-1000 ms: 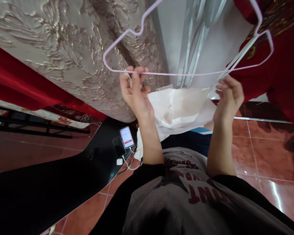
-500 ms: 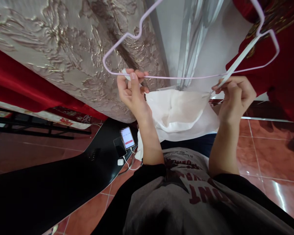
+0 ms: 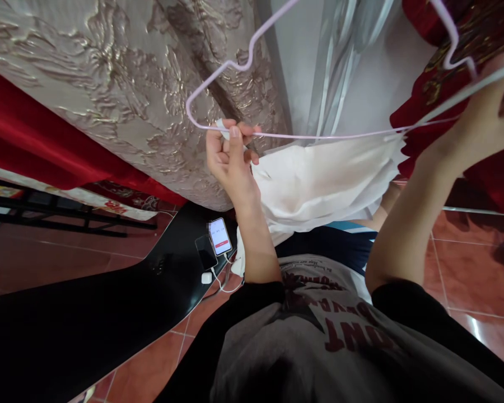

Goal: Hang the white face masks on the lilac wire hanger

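A pale lilac clothes hanger [image 3: 311,136] spans the upper middle. My left hand [image 3: 233,154] is closed on the left part of its bottom bar, and a scrap of white fabric shows between the fingers. Below the bar hangs a white cloth garment [image 3: 323,176] with thin, sheer layers. From its right side a white strap [image 3: 449,101] stretches tautly up to the right edge of the view. My right hand [image 3: 487,115] is beside the hanger's right end, with the strap crossing it; its fingers are blurred and partly cut off, so their grip is unclear.
An embossed beige-gold curtain [image 3: 105,95] hangs on the left, and a dark red one [image 3: 420,95] on the right. Two phones, one with a lit screen [image 3: 220,236], lie with cables and a white charger [image 3: 206,278] on a black bench [image 3: 109,313]. The floor [image 3: 474,268] has red tiles.
My right hand has moved right and up, away from the garment's corner. The strap now stretches farther right, and the garment has spread rightward under the bar. My left hand has shifted slightly right.
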Demonstrator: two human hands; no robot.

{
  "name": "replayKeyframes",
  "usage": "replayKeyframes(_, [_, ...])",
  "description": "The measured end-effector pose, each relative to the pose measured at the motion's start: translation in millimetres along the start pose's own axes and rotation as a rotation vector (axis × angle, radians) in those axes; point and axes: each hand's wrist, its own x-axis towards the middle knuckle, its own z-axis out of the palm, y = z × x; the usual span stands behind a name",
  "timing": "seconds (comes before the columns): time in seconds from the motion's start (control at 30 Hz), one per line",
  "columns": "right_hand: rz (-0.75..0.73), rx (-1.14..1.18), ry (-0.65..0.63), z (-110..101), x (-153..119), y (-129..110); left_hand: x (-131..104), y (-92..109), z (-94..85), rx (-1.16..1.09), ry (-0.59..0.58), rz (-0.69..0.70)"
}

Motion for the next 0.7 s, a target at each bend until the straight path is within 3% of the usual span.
replayKeyframes(0.07, [-0.326,-0.015,0.323,-6.2,-24.9,0.9,0.2,-0.5,-0.9,0.017,-0.008,-0.028])
replayKeyframes(0.1, [-0.429,-0.045,0.419,-2.6,-36.9,-4.9,-0.2,-0.3,-1.2,0.026,-0.017,-0.049])
replayKeyframes(0.2, [-0.517,-0.236,0.554,32.6,-57.9,-38.4,-4.1,2.2,0.2,0.034,-0.049,-0.128])
replayKeyframes(0.23, [-0.467,-0.339,0.55,49.6,-59.1,-51.0,-5.8,3.6,1.5,0.028,-0.056,-0.147])
replayKeyframes(0.3, [-0.231,-0.446,0.418,84.3,-55.8,-71.7,-8.6,6.9,5.0,0.013,-0.065,-0.171])
replayKeyframes(0.33, [-0.124,-0.453,0.338,99.4,-53.1,-78.3,-9.3,8.7,6.7,0.008,-0.064,-0.175])
replayKeyframes(0.37, [0.01,-0.476,0.159,112.0,-50.8,-82.3,-9.5,10.5,7.9,0.009,-0.059,-0.177])
replayKeyframes(0.47, [0.183,-0.523,-0.079,132.0,-50.6,-84.0,-7.0,15.6,7.0,0.056,-0.029,-0.193])
replayKeyframes(0.57, [0.22,-0.575,-0.054,134.0,-58.1,-83.6,-2.1,17.3,-4.1,0.103,-0.003,-0.15])
replayKeyframes(0.7, [0.217,-0.602,-0.032,129.9,-64.0,-87.0,6.7,10.7,-30.3,0.146,0.119,0.105])
